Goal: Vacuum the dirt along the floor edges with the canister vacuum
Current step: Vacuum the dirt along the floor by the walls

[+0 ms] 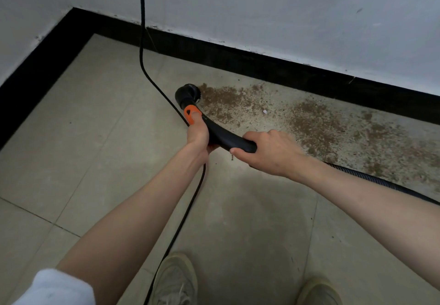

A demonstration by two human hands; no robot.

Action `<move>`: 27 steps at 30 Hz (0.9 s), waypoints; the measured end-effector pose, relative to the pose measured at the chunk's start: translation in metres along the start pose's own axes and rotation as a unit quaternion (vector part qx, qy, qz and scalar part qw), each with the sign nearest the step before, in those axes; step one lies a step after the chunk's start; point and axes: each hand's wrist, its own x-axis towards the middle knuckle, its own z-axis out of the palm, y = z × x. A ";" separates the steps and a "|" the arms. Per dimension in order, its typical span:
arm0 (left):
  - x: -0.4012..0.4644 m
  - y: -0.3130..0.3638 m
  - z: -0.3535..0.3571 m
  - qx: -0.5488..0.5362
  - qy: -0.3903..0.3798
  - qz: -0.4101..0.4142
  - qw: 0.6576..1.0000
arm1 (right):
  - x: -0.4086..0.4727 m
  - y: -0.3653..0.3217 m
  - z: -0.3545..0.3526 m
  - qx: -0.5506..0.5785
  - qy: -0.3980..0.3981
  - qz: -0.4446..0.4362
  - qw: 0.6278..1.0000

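A black round brush nozzle touches the tiled floor at the left end of a brown dirt patch that runs along the black baseboard. Behind the nozzle comes an orange collar, then a curved black handle. My left hand grips the handle just behind the collar, thumb laid on the orange part. Further back, my right hand is wrapped round the handle's end. The ribbed black hose leads off to the right. The canister is out of view.
A black power cord hangs down the white wall, passes under the handle and trails back between my shoes. A room corner lies at the far left. The floor is beige tile; a small white scrap lies in the dirt.
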 end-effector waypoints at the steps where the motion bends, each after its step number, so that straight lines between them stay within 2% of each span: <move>1: 0.001 0.004 0.003 0.003 -0.007 -0.002 1.000 | 0.002 0.000 -0.001 0.004 0.004 0.008 1.000; 7: 0.006 0.019 0.021 0.027 -0.050 -0.010 0.998 | 0.011 0.001 -0.005 0.007 0.023 0.051 0.998; 12: 0.008 0.028 0.025 0.046 -0.065 -0.005 0.997 | 0.021 -0.001 -0.010 -0.011 0.027 0.053 0.998; 17: 0.009 0.025 0.010 0.004 -0.020 0.005 1.000 | 0.026 -0.004 -0.006 -0.009 0.018 0.011 1.000; 23: -0.006 -0.006 -0.031 -0.019 0.072 0.017 0.997 | 0.003 -0.018 0.017 0.002 -0.025 -0.055 0.998; 27: -0.030 -0.034 -0.050 -0.017 0.096 0.008 0.995 | -0.024 -0.022 0.026 -0.011 -0.081 -0.085 0.993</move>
